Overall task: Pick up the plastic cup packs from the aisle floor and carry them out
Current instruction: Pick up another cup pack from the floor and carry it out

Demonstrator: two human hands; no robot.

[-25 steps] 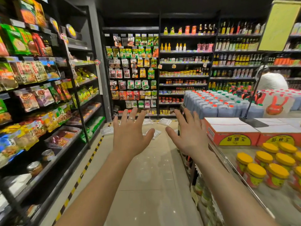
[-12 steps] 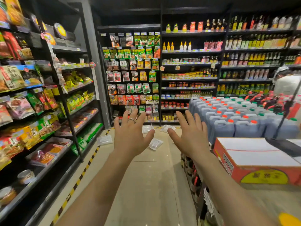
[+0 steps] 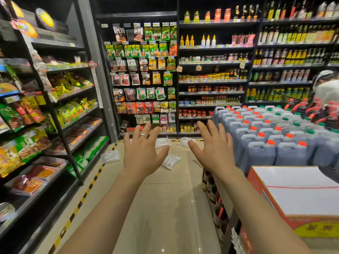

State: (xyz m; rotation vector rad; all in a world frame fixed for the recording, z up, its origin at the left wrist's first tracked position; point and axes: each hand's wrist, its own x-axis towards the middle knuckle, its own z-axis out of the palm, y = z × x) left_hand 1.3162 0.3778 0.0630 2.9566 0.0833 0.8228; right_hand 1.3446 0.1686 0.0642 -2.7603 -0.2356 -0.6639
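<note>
Stocked shelves (image 3: 211, 92) line the tiled aisle floor (image 3: 165, 208). I reach my left hand (image 3: 142, 153) and right hand (image 3: 213, 151) forward, palms down, fingers (image 3: 144, 132) spread and holding nothing. Plastic cup packs (image 3: 110, 156) lie on the floor well beyond them.

Aisle floor (image 3: 165, 208) betw. shelves (image 3: 60, 114) & jugs (image 3: 260, 154)

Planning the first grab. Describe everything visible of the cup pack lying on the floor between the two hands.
The cup pack is a flat, roughly rectangular packet in clear, glossy plastic film with whitish contents; finer detail is too blurred to tell. It lies flat and skewed on the beige tile floor mid-aisle, apart from the other packs. Only the floor touches it.
</note>
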